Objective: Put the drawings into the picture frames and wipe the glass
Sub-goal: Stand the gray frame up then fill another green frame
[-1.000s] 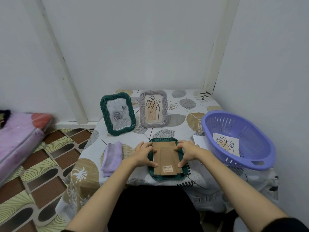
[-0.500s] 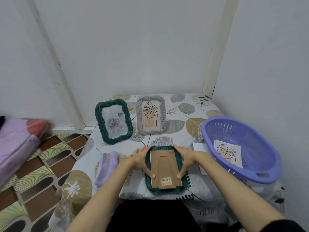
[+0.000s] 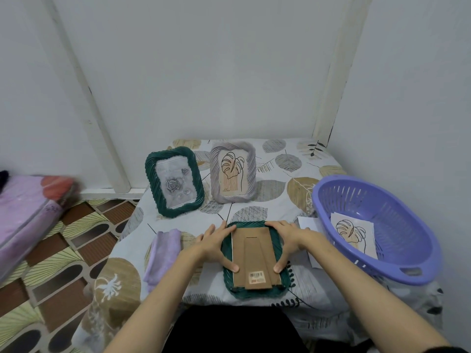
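Observation:
A green picture frame [image 3: 279,291] lies face down on the table in front of me, its brown cardboard backing [image 3: 254,253] facing up. My left hand [image 3: 215,247] lies on the frame's left side with its thumb on the backing. On the right side rests my right hand [image 3: 286,240], thumb pressed on the backing too. At the back stand a green frame with a rose picture [image 3: 175,183] and a grey frame with a leaf drawing [image 3: 232,171]. A leaf drawing [image 3: 353,233] lies in the purple basket [image 3: 418,261]. A folded lilac cloth [image 3: 161,253] lies to the left.
The table [image 3: 277,189] has a leaf-patterned cover and stands in a corner of white walls. White paper [image 3: 309,225] sticks out beside the basket. A pink mattress [image 3: 23,215] lies on the patterned floor at the left.
The view has tilted a little, so everything sits lower in the frame. Both hands have stayed on the face-down frame, thumbs on the backing.

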